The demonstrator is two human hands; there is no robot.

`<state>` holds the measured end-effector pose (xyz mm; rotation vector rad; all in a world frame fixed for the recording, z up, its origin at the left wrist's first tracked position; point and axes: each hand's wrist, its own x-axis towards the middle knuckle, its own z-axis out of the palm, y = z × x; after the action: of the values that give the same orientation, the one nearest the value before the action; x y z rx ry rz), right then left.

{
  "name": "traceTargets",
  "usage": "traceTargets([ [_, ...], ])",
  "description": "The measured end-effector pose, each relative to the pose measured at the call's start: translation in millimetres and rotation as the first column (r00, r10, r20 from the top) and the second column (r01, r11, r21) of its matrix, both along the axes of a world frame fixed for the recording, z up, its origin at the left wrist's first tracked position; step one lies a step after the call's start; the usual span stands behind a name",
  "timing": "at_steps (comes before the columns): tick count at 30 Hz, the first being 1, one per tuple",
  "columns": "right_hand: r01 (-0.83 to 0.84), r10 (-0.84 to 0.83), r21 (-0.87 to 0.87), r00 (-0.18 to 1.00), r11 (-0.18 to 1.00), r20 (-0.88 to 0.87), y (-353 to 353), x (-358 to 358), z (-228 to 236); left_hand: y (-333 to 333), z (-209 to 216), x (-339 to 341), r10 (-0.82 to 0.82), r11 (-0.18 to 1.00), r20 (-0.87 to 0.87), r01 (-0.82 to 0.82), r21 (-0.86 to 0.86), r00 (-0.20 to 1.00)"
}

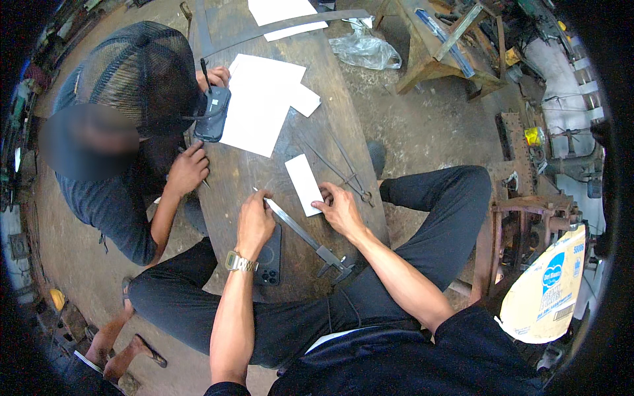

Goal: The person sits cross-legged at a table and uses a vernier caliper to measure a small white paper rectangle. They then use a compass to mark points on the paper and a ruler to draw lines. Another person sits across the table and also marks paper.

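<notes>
My left hand [255, 223] is closed near the far end of a metal vernier caliper [295, 228]; a thin pale tip pokes out past its fingers, too small to name. The caliper lies slantwise on the wooden table, its jaws near my lap. My right hand [339, 211] pinches the right edge of a narrow white paper strip [301, 181], which lies on the table between my hands. Partly under my left wrist is a dark phone [269, 256]. A thin two-legged metal tool [350, 177] rests beyond my right hand.
White sheets [259, 99] and a long metal strip [284, 25] lie farther up the table [228, 191]. At left a capped co-worker leans in, one hand [189, 169] holding a thin dark tool, beside a black device [213, 113]. A stool [422, 49] stands at far right.
</notes>
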<state>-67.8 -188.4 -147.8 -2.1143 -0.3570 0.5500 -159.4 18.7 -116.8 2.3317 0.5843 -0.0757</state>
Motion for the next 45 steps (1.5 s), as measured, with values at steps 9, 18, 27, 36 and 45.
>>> traceTargets([
  [9,-0.009,0.010,-0.006,0.980,1.000,0.198,-11,-4,-1,-1,-1,-3,0.020,0.996,-0.047,-0.023,-0.084,0.999],
  [18,-0.007,0.020,-0.053,0.968,0.999,0.250,-25,6,-11,-17,3,1,-0.032,0.992,0.059,0.039,-0.121,0.998],
  [27,-0.004,0.026,-0.115,0.982,0.993,0.189,-30,10,-7,-37,2,5,-0.095,0.989,0.012,0.096,-0.111,0.995],
  [36,-0.006,0.015,-0.037,0.968,0.999,0.249,-18,1,3,-19,15,-3,0.019,0.999,-0.046,-0.020,-0.033,0.999],
  [45,0.047,-0.040,-0.023,0.965,0.999,0.259,-11,7,7,-28,21,2,-0.028,0.995,-0.021,0.026,-0.094,0.999],
])
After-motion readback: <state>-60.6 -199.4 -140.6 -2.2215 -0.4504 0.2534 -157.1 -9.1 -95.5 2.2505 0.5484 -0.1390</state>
